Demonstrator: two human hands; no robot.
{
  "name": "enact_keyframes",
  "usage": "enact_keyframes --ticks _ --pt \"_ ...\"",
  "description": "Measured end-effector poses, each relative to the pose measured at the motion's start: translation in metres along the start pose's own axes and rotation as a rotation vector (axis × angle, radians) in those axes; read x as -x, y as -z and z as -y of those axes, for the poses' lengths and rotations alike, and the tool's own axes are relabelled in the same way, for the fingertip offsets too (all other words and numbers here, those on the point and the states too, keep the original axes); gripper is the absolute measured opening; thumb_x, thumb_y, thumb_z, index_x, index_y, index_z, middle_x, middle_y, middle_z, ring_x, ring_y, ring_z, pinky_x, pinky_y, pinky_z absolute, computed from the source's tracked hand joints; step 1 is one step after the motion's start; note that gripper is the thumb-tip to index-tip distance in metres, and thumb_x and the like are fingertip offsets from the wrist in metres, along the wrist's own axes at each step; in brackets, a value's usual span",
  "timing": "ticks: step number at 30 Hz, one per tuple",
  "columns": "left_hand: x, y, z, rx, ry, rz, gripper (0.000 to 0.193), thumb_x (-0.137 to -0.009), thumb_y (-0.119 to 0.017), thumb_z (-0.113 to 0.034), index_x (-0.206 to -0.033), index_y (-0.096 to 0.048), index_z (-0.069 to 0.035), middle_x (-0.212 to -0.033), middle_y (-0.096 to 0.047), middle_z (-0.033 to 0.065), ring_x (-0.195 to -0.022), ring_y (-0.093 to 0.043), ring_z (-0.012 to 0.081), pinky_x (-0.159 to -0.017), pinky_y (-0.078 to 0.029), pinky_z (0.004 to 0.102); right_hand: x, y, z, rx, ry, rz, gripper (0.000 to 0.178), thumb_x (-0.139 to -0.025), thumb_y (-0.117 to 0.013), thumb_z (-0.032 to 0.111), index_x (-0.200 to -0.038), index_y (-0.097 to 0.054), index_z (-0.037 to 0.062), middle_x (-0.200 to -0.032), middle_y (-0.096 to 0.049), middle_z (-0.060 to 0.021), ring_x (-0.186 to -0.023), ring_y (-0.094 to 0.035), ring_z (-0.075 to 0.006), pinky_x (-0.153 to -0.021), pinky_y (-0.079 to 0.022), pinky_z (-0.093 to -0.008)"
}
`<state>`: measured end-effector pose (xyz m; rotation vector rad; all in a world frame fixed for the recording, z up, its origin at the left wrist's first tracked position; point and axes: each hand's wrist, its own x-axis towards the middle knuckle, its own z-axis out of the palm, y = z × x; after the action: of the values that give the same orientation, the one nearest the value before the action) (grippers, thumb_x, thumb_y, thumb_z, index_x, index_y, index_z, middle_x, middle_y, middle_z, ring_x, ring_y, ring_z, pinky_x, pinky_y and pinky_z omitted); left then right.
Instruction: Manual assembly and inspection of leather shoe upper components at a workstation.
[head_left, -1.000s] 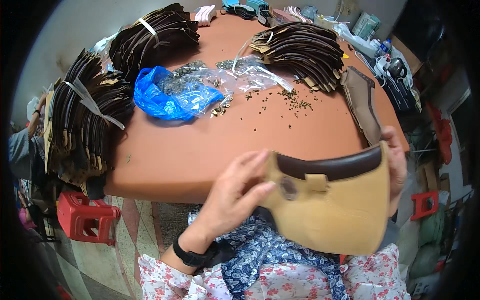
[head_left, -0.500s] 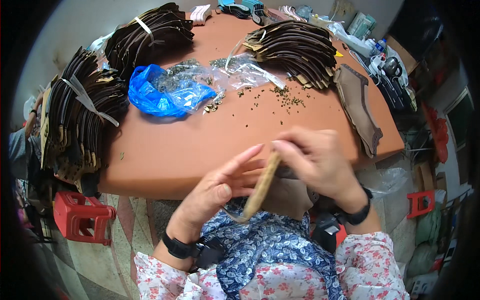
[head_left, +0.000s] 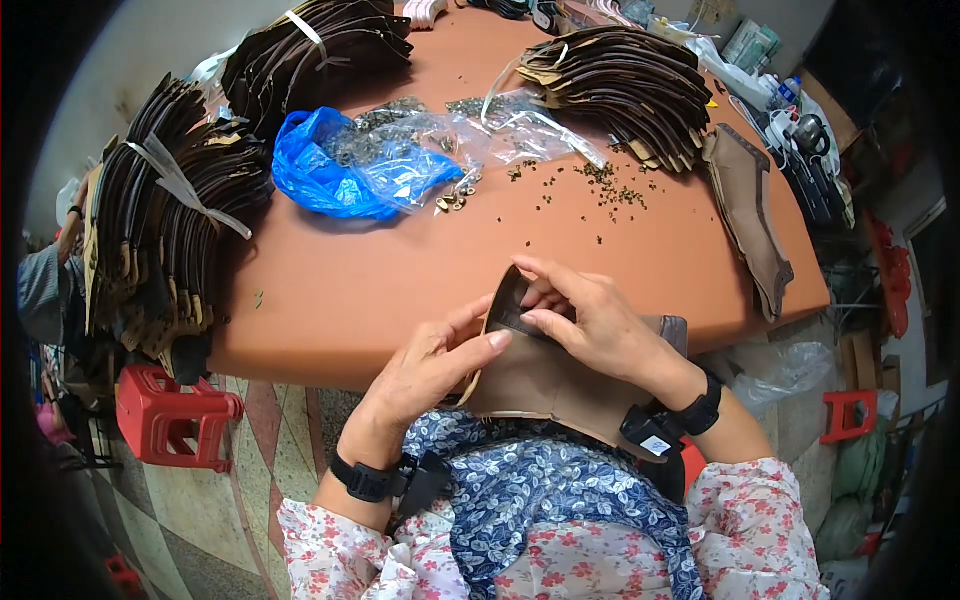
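A brown leather piece point(head_left: 560, 380), perhaps a boot or shoe upper, lies over my lap against the table's front edge, its left end raised and folded so the darker inner face shows. My left hand point(head_left: 430, 365) grips the raised end, thumb on the inner side and fingers behind. My right hand point(head_left: 595, 320) pinches the top of the same end, index finger at the tip and thumb on the dark inner face; whether a small part sits between its fingers I cannot make out. Small brass-coloured metal fittings point(head_left: 612, 188) are scattered on the table beyond my hands.
Tied stacks of leather pieces stand at the left point(head_left: 165, 220), back left point(head_left: 310, 60) and back right point(head_left: 625, 90). A blue plastic bag point(head_left: 330, 190) and clear bags of fittings lie mid-table. Another brown piece point(head_left: 745, 215) rests at the right edge. Red stools point(head_left: 175, 415) stand on the floor.
The leather piece has turned from edge-on to showing its broad outer face and dark inner face. My right hand has moved down and left onto its raised end; the view has shifted slightly.
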<state>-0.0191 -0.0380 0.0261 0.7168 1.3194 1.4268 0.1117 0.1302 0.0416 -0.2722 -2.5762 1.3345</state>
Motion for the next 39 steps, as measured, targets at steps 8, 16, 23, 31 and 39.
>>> enact_keyframes --ticks 8,16,23,31,39 --pt "-0.015 0.012 -0.004 -0.335 -0.031 -0.022 0.022 -0.094 -0.051 -0.006 -0.11 -0.062 0.004 -0.089 -0.066 0.0028 -0.082 -0.056 0.006 -0.073 -0.048 0.0265 0.017 0.04 -0.001 0.125 0.046 0.098 0.041 -0.087 -0.062 0.004 -0.127 -0.054 0.0004 -0.097 -0.066 -0.012 -0.085 -0.065 -0.0171 -0.077 -0.053 -0.0284" --pt "-0.028 0.008 -0.01 -0.198 0.057 0.205 0.021 -0.097 -0.05 -0.007 -0.111 -0.062 0.003 -0.093 -0.065 0.0004 -0.084 -0.056 0.0055 -0.076 -0.048 0.0229 0.001 0.108 -0.036 0.317 -0.174 -0.16 0.018 -0.086 -0.062 0.01 -0.099 -0.067 -0.0003 -0.087 -0.07 -0.0134 -0.078 -0.067 -0.021 -0.072 -0.053 -0.032" --pt "-0.046 0.0 -0.01 -0.082 0.162 0.155 0.02 -0.096 -0.051 -0.007 -0.11 -0.062 0.002 -0.096 -0.065 0.0019 -0.085 -0.058 0.0074 -0.078 -0.049 0.0232 -0.032 0.087 -0.08 0.575 0.157 -0.222 0.011 -0.084 -0.066 0.01 -0.092 -0.066 0.0024 -0.083 -0.065 -0.0127 -0.073 -0.064 -0.0303 -0.066 -0.051 -0.036" --pt "-0.05 0.0 -0.005 -0.102 0.11 0.132 0.022 -0.096 -0.051 -0.007 -0.113 -0.061 0.001 -0.101 -0.065 0.0037 -0.09 -0.058 0.0086 -0.081 -0.048 0.0237 -0.052 0.084 -0.088 0.756 0.211 -0.108 0.009 -0.082 -0.065 0.011 -0.09 -0.065 0.0062 -0.085 -0.064 -0.0084 -0.076 -0.064 -0.0297 -0.065 -0.051 -0.0384" --pt "-0.052 -0.002 -0.011 -0.122 0.136 0.122 0.02 -0.096 -0.052 -0.008 -0.111 -0.06 0.002 -0.103 -0.063 0.0012 -0.092 -0.058 0.0074 -0.084 -0.047 0.0223 -0.058 0.081 -0.095 0.823 0.3 -0.082 0.006 -0.082 -0.059 0.009 -0.079 -0.058 0.0039 -0.077 -0.059 -0.0114 -0.076 -0.062 -0.0316 -0.065 -0.051 -0.0413"
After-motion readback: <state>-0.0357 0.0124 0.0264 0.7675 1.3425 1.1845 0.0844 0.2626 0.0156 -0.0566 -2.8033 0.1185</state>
